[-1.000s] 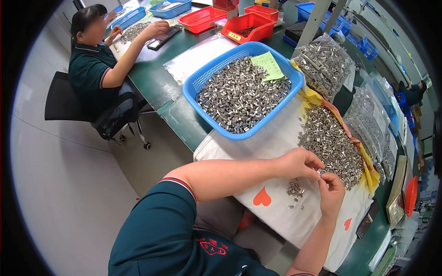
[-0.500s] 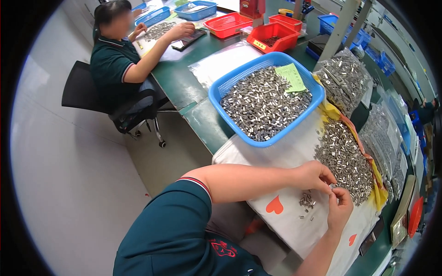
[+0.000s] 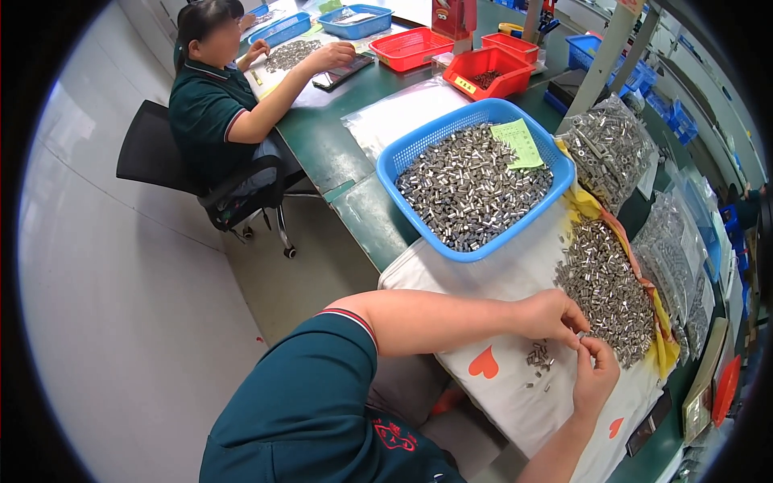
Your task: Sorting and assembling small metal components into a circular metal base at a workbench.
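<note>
Fingertips of my left hand (image 3: 551, 315) and right hand (image 3: 596, 372) pinched one small metal sleeve together (hardly visible), heap (image 3: 605, 288) just beyond, blue basket (image 3: 475, 181) farther off.

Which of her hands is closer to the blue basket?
Left. The left hand lies just below the blue basket, beside the loose pile; the right hand sits lower, farther from it.

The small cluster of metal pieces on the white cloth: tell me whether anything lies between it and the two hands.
Nothing visible does. The small cluster of metal pieces lies on bare white cloth, just below the left hand and beside the right hand. The large pile of metal pieces sits off to the far side.
</note>
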The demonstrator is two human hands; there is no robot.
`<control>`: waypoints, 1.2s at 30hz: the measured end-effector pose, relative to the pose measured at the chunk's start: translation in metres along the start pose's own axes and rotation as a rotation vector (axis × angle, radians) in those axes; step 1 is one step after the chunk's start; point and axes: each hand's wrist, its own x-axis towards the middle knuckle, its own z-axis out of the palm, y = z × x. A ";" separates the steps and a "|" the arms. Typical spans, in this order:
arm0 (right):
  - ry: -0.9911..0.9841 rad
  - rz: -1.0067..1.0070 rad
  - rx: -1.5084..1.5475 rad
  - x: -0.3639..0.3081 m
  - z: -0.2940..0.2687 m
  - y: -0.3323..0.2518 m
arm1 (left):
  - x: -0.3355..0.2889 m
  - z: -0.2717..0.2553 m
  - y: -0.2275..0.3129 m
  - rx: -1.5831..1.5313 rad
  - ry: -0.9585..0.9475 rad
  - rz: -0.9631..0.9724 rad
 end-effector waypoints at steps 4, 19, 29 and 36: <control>-0.117 0.240 0.230 0.001 -0.014 0.013 | 0.002 0.005 -0.004 -0.029 -0.073 0.049; -0.069 0.175 0.182 0.007 -0.015 0.026 | -0.013 0.007 0.007 0.227 -0.370 0.051; 0.057 0.201 0.035 0.015 -0.012 0.024 | -0.007 -0.007 0.013 0.138 -0.107 0.004; 0.122 0.257 -0.097 0.016 -0.010 0.031 | 0.008 -0.005 0.004 -0.315 -0.022 -0.222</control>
